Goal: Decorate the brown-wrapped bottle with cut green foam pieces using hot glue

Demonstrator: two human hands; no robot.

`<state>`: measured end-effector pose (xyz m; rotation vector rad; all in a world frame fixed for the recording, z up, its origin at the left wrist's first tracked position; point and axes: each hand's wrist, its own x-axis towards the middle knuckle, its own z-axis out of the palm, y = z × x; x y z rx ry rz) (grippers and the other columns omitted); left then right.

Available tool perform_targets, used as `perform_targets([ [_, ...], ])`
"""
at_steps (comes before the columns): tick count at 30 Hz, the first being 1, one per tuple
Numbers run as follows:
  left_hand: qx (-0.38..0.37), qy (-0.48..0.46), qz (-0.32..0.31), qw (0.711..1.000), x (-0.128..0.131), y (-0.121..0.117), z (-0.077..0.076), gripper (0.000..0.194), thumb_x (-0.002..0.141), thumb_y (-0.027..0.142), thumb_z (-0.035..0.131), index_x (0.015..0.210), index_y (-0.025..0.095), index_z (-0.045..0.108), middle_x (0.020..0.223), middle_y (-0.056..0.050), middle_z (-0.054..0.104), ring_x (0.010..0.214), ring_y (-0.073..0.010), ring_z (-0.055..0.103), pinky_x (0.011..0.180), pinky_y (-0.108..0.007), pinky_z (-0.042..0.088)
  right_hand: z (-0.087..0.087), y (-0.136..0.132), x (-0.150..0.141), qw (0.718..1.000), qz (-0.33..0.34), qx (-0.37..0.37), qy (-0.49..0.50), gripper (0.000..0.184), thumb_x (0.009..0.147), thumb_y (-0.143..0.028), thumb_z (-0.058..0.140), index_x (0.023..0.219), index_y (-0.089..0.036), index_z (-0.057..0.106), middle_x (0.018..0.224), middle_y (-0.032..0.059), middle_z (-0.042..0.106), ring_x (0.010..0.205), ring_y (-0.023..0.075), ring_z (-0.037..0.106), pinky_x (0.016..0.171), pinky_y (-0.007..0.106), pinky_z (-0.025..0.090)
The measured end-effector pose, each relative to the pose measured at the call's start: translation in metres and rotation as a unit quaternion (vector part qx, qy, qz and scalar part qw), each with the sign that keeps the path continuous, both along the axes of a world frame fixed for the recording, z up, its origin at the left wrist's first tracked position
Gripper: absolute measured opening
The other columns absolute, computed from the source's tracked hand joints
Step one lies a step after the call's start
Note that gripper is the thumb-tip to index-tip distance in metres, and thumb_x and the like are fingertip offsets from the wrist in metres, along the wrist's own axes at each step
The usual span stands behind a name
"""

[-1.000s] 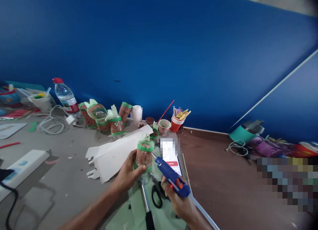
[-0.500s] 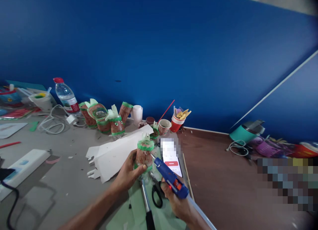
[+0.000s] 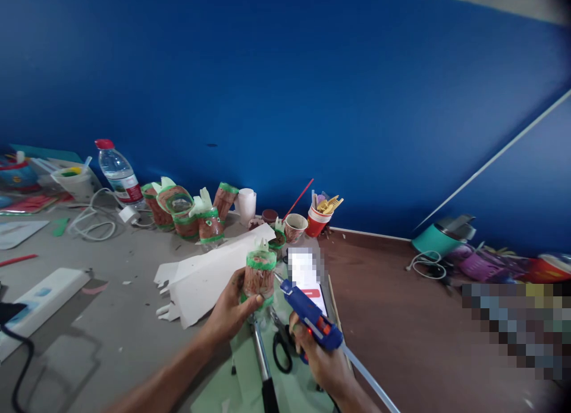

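My left hand [image 3: 234, 309] is wrapped round a small painted cup [image 3: 259, 279], brown with green bands at its rim and base and a pale cut-out piece on top. In my right hand [image 3: 312, 347] is a blue hot glue gun [image 3: 310, 315], a clear glue stick [image 3: 370, 380] trailing from its back. Its nozzle points up and left, just right of the cup, with a small gap between them. A red light glows on the gun. Below the cup lie a metal rod with a black handle [image 3: 262, 356] and black-handled scissors [image 3: 282, 352].
White paper [image 3: 214, 276] lies left of the cup, and a lit phone [image 3: 306, 270] behind the gun. Several brown-and-green containers [image 3: 209, 225] stand near the blue wall, by a water bottle [image 3: 119, 172]. A red cup of wooden cutlery [image 3: 317, 219] stands behind. A power strip [image 3: 47, 306] lies left.
My right hand has drawn the glue gun slightly right and down, so its nozzle has moved off the cup's side. My left hand and the cup have stayed nearly still.
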<state>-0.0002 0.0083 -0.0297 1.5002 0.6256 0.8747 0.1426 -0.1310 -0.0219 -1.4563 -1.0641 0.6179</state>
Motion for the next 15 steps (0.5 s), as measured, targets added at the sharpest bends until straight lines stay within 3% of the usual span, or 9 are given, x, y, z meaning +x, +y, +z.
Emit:
perform_targets([
  [8,0.005,0.001,-0.005,1.0,0.0,-0.001,0.001,0.058,0.073,0.05,0.069,0.116,0.016,0.052,0.117,-0.013,0.063,0.111,-0.0313,0.055,0.096,-0.043,0.041,0.013,-0.002,0.001,1.0,0.014,-0.006,-0.013,0.04,0.08,-0.058,0.058,0.067,-0.02,0.06,0.05,-0.0029,0.047,0.044,0.0122,0.043,0.044,0.024,0.041],
  [15,0.0,-0.005,-0.012,1.0,0.0,0.0,-0.002,0.057,0.073,0.048,0.07,0.116,0.016,0.052,0.117,-0.014,0.063,0.112,-0.0319,0.055,0.096,-0.043,0.04,0.013,-0.002,0.004,0.999,0.007,-0.018,-0.035,0.034,0.08,-0.05,0.06,0.067,-0.019,0.059,0.049,-0.0039,0.047,0.044,0.011,0.042,0.044,0.022,0.041],
])
